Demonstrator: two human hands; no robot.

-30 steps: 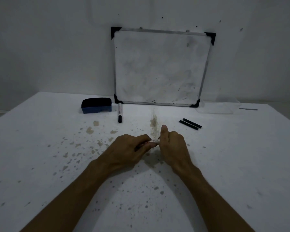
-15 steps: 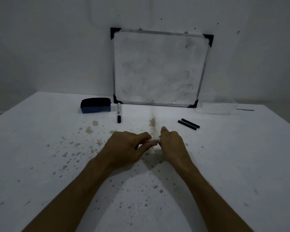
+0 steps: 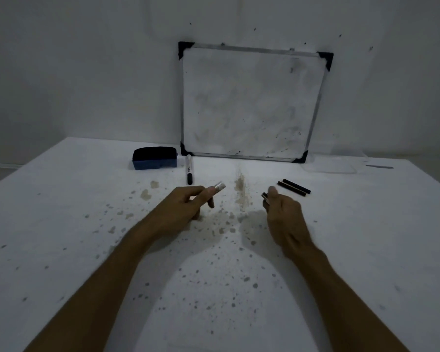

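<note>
- White speckled bench (image 3: 61, 224): above it a pale cylindrical marker (image 3: 218, 187) is gripped by the left hand (image 3: 186, 207).
- A small dark cap (image 3: 264, 197) is pinched by the right hand (image 3: 286, 219), apart from the marker.
- Behind lie a blue felt eraser (image 3: 154, 161), white pen (image 3: 189, 168), two black sticks (image 3: 294, 187) and a metal-framed whiteboard (image 3: 249, 102).

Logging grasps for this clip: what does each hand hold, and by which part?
The left hand grips a pale marker-like barrel round its middle, one end poking out. The right hand pinches a small dark cap-like piece at its side.

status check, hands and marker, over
Left hand grips the marker. Right hand pinches the cap, off the marker. Second marker and eraser lie beyond, out of the way.
</note>
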